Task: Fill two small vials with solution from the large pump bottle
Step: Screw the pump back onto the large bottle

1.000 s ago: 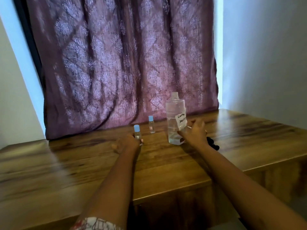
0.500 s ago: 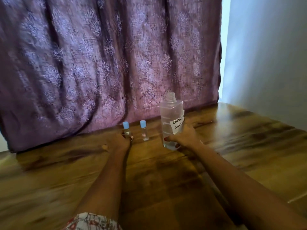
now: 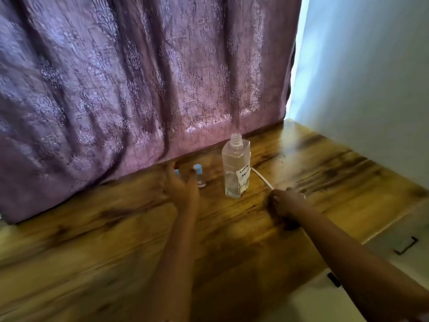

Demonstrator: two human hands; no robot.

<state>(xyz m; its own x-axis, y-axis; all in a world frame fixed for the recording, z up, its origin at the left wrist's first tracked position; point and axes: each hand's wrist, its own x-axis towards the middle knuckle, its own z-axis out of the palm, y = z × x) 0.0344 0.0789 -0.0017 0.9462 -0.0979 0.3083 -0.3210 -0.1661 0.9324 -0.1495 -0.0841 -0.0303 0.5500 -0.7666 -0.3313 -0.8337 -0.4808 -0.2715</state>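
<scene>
The large clear bottle [image 3: 235,168] stands upright on the wooden table [image 3: 116,228], its neck open with no pump on it and a handwritten label on its side. Just left of it stands a small vial with a blue cap [image 3: 200,177]. A second blue-capped vial [image 3: 177,172] is mostly hidden inside my left hand [image 3: 183,185], whose blurred fingers curl round it. My right hand [image 3: 282,203] rests on the table right of the bottle, closed on the pump, whose thin white tube [image 3: 262,178] sticks out towards the bottle.
A purple patterned curtain [image 3: 139,89] hangs right behind the bottle and vials. A white wall [image 3: 371,77] borders the table on the right. The table's front edge runs at lower right above a white drawer front with a dark handle [image 3: 406,245].
My right hand let go of the large bottle and moved right and down onto the pump. My left hand stayed at the left vial. The view moved closer and tilted down.
</scene>
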